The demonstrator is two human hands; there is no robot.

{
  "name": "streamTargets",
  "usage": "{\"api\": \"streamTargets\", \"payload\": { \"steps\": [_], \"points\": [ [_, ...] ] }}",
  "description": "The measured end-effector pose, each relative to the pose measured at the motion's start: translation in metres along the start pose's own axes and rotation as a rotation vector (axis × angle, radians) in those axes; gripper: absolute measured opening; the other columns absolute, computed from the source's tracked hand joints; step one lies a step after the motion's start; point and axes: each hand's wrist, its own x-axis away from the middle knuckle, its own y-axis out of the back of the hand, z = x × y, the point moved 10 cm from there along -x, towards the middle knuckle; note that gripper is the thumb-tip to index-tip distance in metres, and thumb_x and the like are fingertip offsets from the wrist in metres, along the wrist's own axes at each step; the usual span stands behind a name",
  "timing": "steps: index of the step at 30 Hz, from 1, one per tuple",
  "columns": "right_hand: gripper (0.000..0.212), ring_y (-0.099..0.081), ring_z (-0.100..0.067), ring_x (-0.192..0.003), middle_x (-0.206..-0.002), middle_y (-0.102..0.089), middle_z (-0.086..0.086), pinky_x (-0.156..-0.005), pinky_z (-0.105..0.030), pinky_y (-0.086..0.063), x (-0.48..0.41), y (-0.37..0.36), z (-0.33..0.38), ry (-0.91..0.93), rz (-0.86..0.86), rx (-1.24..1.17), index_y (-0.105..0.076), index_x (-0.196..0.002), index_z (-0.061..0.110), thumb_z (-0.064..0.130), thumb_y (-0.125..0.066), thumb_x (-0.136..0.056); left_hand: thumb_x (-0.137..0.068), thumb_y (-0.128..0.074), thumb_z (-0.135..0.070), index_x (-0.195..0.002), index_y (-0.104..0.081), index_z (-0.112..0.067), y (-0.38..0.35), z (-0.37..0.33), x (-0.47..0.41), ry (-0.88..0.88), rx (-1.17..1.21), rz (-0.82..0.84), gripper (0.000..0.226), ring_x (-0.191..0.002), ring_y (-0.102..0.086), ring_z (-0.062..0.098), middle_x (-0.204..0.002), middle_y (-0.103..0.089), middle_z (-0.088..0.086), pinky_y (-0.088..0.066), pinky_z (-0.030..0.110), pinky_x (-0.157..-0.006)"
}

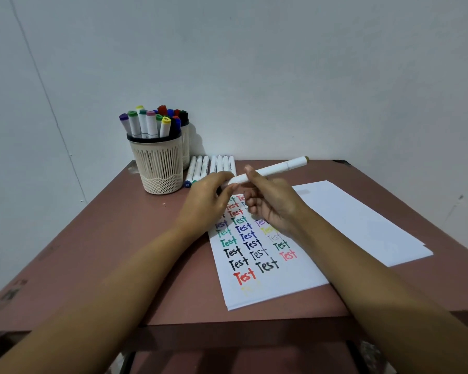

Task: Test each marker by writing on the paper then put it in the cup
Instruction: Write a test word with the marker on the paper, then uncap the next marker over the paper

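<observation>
Forearms reach in; right hand [270, 203] grips white marker [276, 168] mid-barrel above test paper [295, 276], left hand [208, 201] pinches near end (cap, probably). Light, stiff, smooth barrel: hold near middle. Cup [160, 168] rear left.

Quick count: two cups, the front cup [160, 166] and a second cup [186, 147] right behind it. Seven loose markers [214, 166] lying just right of the front cup, plus one lifted marker [277, 168] further right. One written sheet [270, 284], one blank stack [362, 220].

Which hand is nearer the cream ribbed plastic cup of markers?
Left. The left hand sits just right of the cream ribbed cup; the right hand is farther right, above the written paper.
</observation>
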Motion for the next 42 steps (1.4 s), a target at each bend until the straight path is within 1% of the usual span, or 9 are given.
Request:
{"api": "streamTargets", "payload": {
  "steps": [2,7,10,14,21,25,29,33,42],
  "points": [
    [0.034,-0.043,-0.012,-0.047,-0.055,-0.052,-0.003,-0.044,-0.021,-0.035,0.000,0.017,0.005,0.046,-0.141,0.210,-0.063,-0.081,0.003,0.032,-0.052,-0.097,-0.090,-0.058,-0.011,-0.112,-0.062,0.001,0.004,0.012,-0.003,0.028,-0.064,-0.014,0.025,-0.073,-0.049,0.015,-0.092,-0.063,0.013,-0.031,0.017,-0.063],
    [0.018,-0.053,-0.023,-0.073,-0.087,-0.060,-0.012,-0.063,-0.028,-0.041,0.023,0.015,0.062,0.750,-0.448,1.077,-0.067,-0.100,0.000,0.012,-0.056,-0.092,-0.090,-0.057,-0.009,-0.116,-0.060,-0.002,0.003,0.027,-0.003,0.057,-0.108,0.060,0.027,-0.089,-0.056,0.023,-0.105,-0.062,0.013,-0.040,0.026,-0.077],
    [0.028,-0.054,-0.034,-0.095,-0.104,-0.061,-0.013,-0.077,-0.035,-0.038,0.021,0.008,0.060,0.812,-0.419,1.352,-0.068,-0.112,0.006,0.019,-0.062,-0.088,-0.090,-0.057,-0.005,-0.115,-0.060,-0.001,0.001,0.024,-0.001,0.035,-0.107,0.089,0.026,-0.093,-0.057,0.022,-0.109,-0.062,0.013,-0.039,0.022,-0.079],
    [0.033,-0.045,-0.023,-0.117,-0.121,-0.059,0.001,-0.091,-0.034,-0.025,0.013,0.004,0.048,0.680,-0.271,1.541,-0.061,-0.126,0.021,0.032,-0.050,-0.096,-0.088,-0.057,-0.001,-0.114,-0.060,0.000,0.002,0.020,0.000,0.015,-0.107,0.106,0.026,-0.094,-0.058,0.024,-0.109,-0.062,0.014,-0.040,0.024,-0.080],
    [0.026,-0.054,-0.023,-0.105,-0.111,-0.062,-0.002,-0.089,-0.034,-0.034,0.008,0.005,0.055,0.598,-0.203,1.454,-0.063,-0.117,0.015,0.025,-0.051,-0.096,-0.090,-0.059,-0.015,-0.126,-0.056,-0.009,0.005,0.027,0.000,0.086,-0.045,0.072,0.037,-0.105,-0.056,0.020,-0.120,-0.059,0.008,-0.040,0.023,-0.088],
    [0.023,-0.056,-0.024,-0.100,-0.107,-0.063,-0.006,-0.085,-0.033,-0.038,-0.011,0.040,0.077,0.465,-0.254,1.411,-0.066,-0.112,0.013,0.020,-0.057,-0.092,-0.095,-0.050,-0.027,-0.141,-0.039,-0.021,-0.014,0.044,0.002,0.193,-0.124,0.234,0.048,-0.125,-0.040,0.019,-0.136,-0.044,0.009,-0.027,0.023,-0.098],
    [0.019,-0.054,-0.021,-0.083,-0.094,-0.063,-0.004,-0.058,-0.027,-0.038,-0.027,0.106,0.083,0.300,-0.364,1.330,-0.066,-0.105,0.009,0.014,-0.056,-0.091,-0.097,-0.041,-0.036,-0.140,-0.041,-0.016,-0.022,0.062,0.008,0.302,-0.222,0.321,0.047,-0.132,-0.035,0.022,-0.142,-0.042,0.008,-0.027,0.035,-0.107],
    [0.018,-0.059,-0.028,-0.085,-0.096,-0.066,-0.011,-0.073,-0.033,-0.046,-0.045,0.176,0.077,0.162,-0.539,1.280,-0.067,-0.099,0.008,0.011,-0.057,-0.085,-0.099,-0.034,-0.037,-0.138,-0.043,-0.020,-0.033,0.067,0.012,0.310,-0.332,0.475,0.043,-0.136,-0.031,0.017,-0.148,-0.035,0.002,-0.024,0.039,-0.112],
    [0.018,-0.050,-0.026,-0.074,-0.097,-0.063,-0.017,-0.065,-0.032,-0.042,-0.069,0.233,0.053,0.008,-0.631,1.373,-0.061,-0.099,-0.002,0.007,-0.054,-0.086,-0.099,-0.032,-0.040,-0.142,-0.037,-0.021,-0.038,0.069,0.014,0.345,-0.361,0.555,0.048,-0.139,-0.025,0.017,-0.152,-0.028,0.002,-0.019,0.037,-0.115]
  ]
}}
